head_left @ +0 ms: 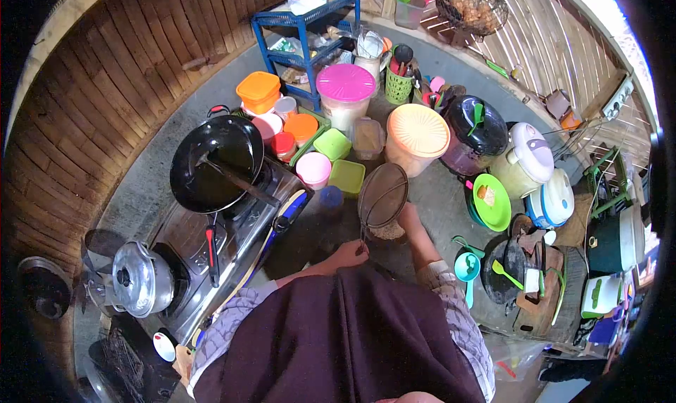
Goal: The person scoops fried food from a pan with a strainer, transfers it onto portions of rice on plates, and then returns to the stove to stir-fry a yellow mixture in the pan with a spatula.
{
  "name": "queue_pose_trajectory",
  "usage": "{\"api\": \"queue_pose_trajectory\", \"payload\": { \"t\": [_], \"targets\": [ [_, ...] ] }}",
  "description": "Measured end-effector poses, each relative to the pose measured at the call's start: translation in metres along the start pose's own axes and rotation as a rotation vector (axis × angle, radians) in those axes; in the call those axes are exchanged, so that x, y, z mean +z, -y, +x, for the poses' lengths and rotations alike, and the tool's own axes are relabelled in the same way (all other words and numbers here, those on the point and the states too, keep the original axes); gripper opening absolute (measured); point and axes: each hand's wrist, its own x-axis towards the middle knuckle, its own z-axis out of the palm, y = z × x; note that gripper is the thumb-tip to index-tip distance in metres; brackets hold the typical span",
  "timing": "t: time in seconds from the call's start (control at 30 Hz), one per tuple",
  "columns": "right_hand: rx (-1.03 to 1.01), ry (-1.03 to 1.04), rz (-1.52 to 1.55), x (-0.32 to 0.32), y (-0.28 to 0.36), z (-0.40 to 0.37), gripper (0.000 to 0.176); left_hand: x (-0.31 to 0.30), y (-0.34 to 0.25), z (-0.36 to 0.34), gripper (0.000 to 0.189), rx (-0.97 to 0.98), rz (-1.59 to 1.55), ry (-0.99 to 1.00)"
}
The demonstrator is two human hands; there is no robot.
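A round mesh strainer (384,195) with a dark rim is tilted up in front of me. My left hand (351,253) is closed on its handle at the lower end. My right hand (407,216) is at the strainer's right edge, its fingers mostly hidden behind the rim. Just below the mesh is a light brown, grainy mass (387,231); whatever holds it is too dark to make out. Close by on the left are a square green container (346,178) and a small blue round item (331,196). Beyond the strainer is a tub with a peach lid (417,130).
Left of me, a stove (243,227) carries a black wok (217,163) with a spatula and a lidded metal pot (143,280). A blue rack (306,65) stands at the back. On the right are a green plate (501,209), a teal ladle (467,268) and a stone mortar (496,288).
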Motion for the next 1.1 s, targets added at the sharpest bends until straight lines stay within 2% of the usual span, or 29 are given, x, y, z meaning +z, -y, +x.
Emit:
{"api": "queue_pose_trajectory", "payload": {
  "t": [0.1, 0.13, 0.2, 0.33, 0.4, 0.47, 0.53, 0.6, 0.73, 0.8, 0.83, 0.9, 1.03, 1.1],
  "targets": [
    [0.074, -0.051, 0.115, -0.017, 0.008, -0.004, 0.015, -0.002, 0.000, 0.001, 0.028, -0.034, -0.039, -0.002],
    [0.071, -0.049, 0.114, -0.028, 0.014, -0.006, 0.015, 0.000, 0.003, 0.002, 0.026, 0.022, -0.021, -0.045],
    [0.336, 0.020, 0.490, -0.048, 0.026, -0.009, 0.017, 0.003, 0.004, 0.001, 0.025, 0.073, -0.007, -0.088],
    [0.379, 0.046, 0.712, -0.049, 0.013, -0.012, 0.019, 0.000, -0.002, 0.000, 0.023, 0.020, -0.067, -0.093],
    [0.483, 0.201, 0.969, -0.069, 0.022, -0.017, 0.020, -0.001, -0.006, 0.000, 0.023, 0.017, -0.047, -0.086],
    [0.501, 0.229, 0.945, -0.061, 0.011, -0.016, 0.020, -0.003, -0.011, 0.000, 0.028, -0.076, -0.032, -0.021],
    [0.514, 0.256, 0.923, -0.053, 0.004, -0.016, 0.020, -0.003, -0.010, 0.002, 0.027, -0.061, -0.007, -0.019],
    [0.570, 0.127, 1.408, -0.047, 0.007, -0.019, 0.018, -0.002, -0.007, 0.004, 0.027, -0.047, 0.019, -0.018],
    [0.495, 0.232, 1.229, -0.027, -0.020, -0.016, 0.017, 0.003, -0.002, 0.007, 0.027, -0.051, -0.005, -0.027],
    [0.578, 0.108, 1.418, -0.024, -0.014, -0.014, 0.019, 0.004, -0.001, 0.008, 0.027, -0.036, 0.000, -0.045],
    [0.578, 0.108, 1.418, -0.028, -0.014, -0.015, 0.019, 0.004, -0.004, 0.007, 0.027, -0.032, -0.010, -0.052],
    [0.513, 0.264, 1.051, -0.040, -0.017, -0.015, 0.018, 0.003, -0.009, 0.005, 0.027, -0.028, -0.021, -0.059],
    [0.510, 0.295, 1.207, -0.036, -0.021, -0.013, 0.018, 0.003, -0.014, 0.005, 0.026, -0.053, -0.002, -0.058],
    [0.553, 0.289, 1.027, -0.050, -0.007, -0.015, 0.014, 0.004, -0.010, 0.006, 0.026, -0.029, 0.031, -0.073]
  ]
}}
